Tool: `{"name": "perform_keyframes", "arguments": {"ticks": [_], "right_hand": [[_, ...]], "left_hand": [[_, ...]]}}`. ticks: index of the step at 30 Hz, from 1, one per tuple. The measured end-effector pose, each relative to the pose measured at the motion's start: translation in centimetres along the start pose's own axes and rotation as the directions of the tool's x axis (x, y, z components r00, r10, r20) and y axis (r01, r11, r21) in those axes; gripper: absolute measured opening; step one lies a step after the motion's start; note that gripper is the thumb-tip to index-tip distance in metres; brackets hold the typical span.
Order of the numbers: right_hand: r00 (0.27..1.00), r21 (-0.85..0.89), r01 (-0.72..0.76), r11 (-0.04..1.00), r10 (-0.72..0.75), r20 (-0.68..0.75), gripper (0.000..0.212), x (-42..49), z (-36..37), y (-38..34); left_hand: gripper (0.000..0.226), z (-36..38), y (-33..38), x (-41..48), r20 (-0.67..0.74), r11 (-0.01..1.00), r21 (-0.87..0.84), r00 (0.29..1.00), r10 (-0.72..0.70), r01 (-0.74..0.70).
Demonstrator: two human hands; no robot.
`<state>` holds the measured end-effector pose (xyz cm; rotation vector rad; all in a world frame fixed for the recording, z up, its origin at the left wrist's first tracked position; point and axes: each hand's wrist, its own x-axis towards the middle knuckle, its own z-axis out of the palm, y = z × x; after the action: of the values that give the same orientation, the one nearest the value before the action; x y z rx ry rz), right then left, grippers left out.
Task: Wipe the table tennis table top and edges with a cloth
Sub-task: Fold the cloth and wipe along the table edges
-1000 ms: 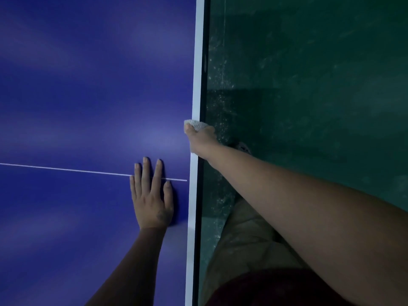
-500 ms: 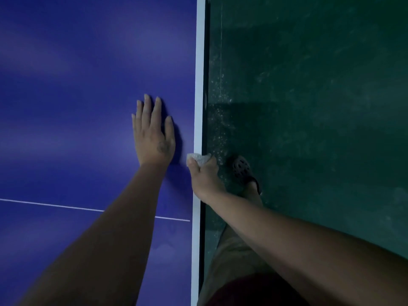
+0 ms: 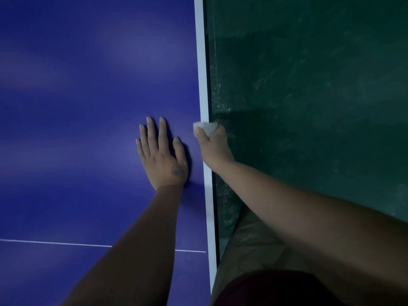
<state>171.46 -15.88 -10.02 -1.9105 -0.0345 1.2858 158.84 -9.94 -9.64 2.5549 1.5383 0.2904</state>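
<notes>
The blue table tennis table top (image 3: 88, 107) fills the left side of the head view, and its long white edge stripe (image 3: 204, 85) runs almost straight up and down the frame, leaning slightly so that its far end sits a little further left than its near end. A thin white centre line (image 3: 55, 242) crosses the blue surface near the bottom, roughly square to that edge. The small, pale grey, bunched cloth (image 3: 206, 128) sits right on the white stripe, straddling the rim of the table; its visible lump is wider than it is tall, lying across the edge rather than along it. The right hand (image 3: 213, 146) is closed around the cloth from the near side, thumb on the table-top side of the rim and the curled fingers wrapped over the outer side, so that the cloth bulges out just ahead of the thumb tip and knuckles. The left hand (image 3: 162, 155) lies flat on the blue surface just beside the stripe, palm down, fingers stretched out and pointing away from the person, holding nothing. To the right of the table lies a dark green, scuffed floor (image 3: 309, 96).
</notes>
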Motion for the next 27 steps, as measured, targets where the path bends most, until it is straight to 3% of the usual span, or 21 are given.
{"name": "perform_keyframes", "arguments": {"ticks": [7,20,27], "right_hand": [[0.997,-0.126,-0.009,0.992,0.019,0.075,0.075,-4.8,-0.3,3.9],[0.993,-0.129,-0.03,0.991,0.044,0.112,0.071,3.1,-1.9,-5.0],[0.995,-0.181,0.007,0.983,0.011,0.102,0.072,-1.4,-1.1,-0.7]], "left_hand": [[0.06,0.0,-0.1,0.0,0.013,1.0,-0.01,1.0,0.004,-0.004],[0.059,-0.1,0.0,-0.1,0.009,1.0,-0.009,1.0,0.009,-0.009],[0.059,-0.3,0.2,0.1,0.028,1.0,0.008,1.0,0.0,-0.001]]}}
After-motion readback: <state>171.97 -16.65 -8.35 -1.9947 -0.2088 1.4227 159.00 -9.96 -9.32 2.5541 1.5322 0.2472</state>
